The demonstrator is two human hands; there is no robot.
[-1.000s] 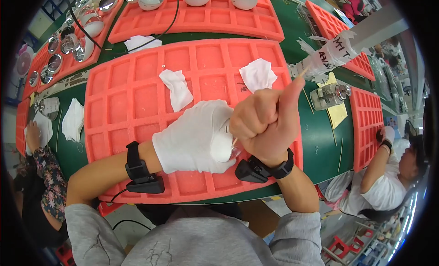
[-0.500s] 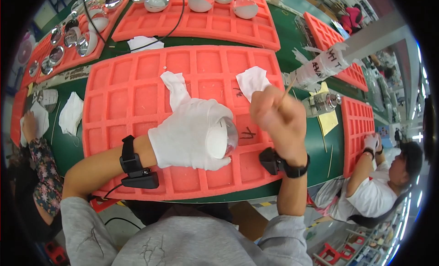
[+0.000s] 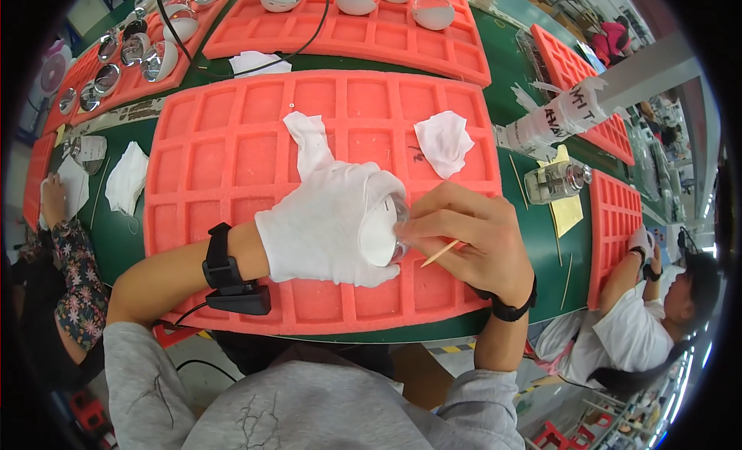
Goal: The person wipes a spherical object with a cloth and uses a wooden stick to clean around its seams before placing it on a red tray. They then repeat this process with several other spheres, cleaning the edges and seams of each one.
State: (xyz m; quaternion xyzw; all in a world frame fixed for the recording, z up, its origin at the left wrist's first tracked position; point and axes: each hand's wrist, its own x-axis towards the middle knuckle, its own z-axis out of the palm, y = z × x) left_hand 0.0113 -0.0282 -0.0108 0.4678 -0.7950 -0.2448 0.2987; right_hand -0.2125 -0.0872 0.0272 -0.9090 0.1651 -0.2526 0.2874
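My left hand (image 3: 328, 222), in a white glove, is closed around a round piece (image 3: 378, 233) that looks half white and half clear, like a lamp globe. It is held above the red foam tray (image 3: 290, 299). My bare right hand (image 3: 479, 237) is closed in a pinch at the clear right edge of the globe. A thin pointed wooden stick (image 3: 442, 253) juts from under its fingers. Whether the fingertips also grip the globe's rim is hidden. A white cloth (image 3: 444, 143) lies on the tray beyond my right hand, and another white cloth (image 3: 309, 143) beyond my left.
At the right stands a glass bottle (image 3: 558, 181) with a metal top on yellow paper (image 3: 570, 212). Behind are red trays (image 3: 352, 44) of shiny globes and a dangling black cable (image 3: 309, 42). A wrapped post (image 3: 560, 121) rises at right. Co-workers sit on both sides.
My right hand has come down to the globe's right edge; before, it was raised and blurred, with the stick pointing up. The left hand keeps its hold. The whole view has shifted slightly.
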